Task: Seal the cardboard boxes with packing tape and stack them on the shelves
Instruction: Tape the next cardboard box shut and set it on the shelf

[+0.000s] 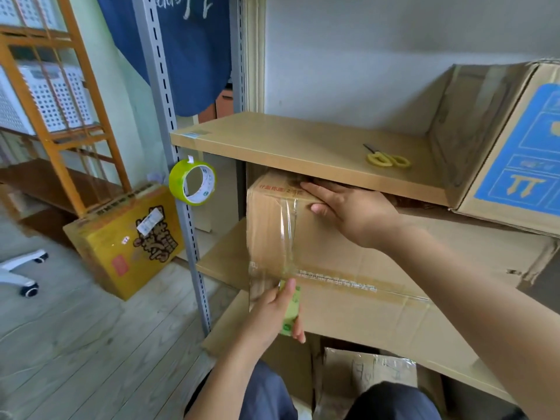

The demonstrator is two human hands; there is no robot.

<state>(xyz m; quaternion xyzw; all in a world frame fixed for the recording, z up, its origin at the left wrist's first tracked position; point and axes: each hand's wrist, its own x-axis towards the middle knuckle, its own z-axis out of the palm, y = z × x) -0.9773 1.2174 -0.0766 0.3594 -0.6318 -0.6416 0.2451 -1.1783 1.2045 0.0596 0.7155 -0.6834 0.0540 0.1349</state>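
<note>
Both hands work one box on the middle shelf: right hand lies flat, fingers straight, on its top edge, likely to steady it. Left hand grips a tape roll just below the box's front, clear tape stretched up over the edge. Scissors lie on the shelf above.

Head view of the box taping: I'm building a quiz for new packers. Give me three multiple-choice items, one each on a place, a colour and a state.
1. Where do the scissors lie?
A. upper shelf board
B. floor
C. on the box

2. What colour are the scissor handles?
A. red
B. yellow
C. black

3. What is the left hand doing?
A. hanging idle
B. gripping a tape roll
C. holding scissors

Answers: 1 A, they rest on the board; 2 B, the loops are yellow; 3 B, the fingers curl round the green roll at the cardboard box.
</note>
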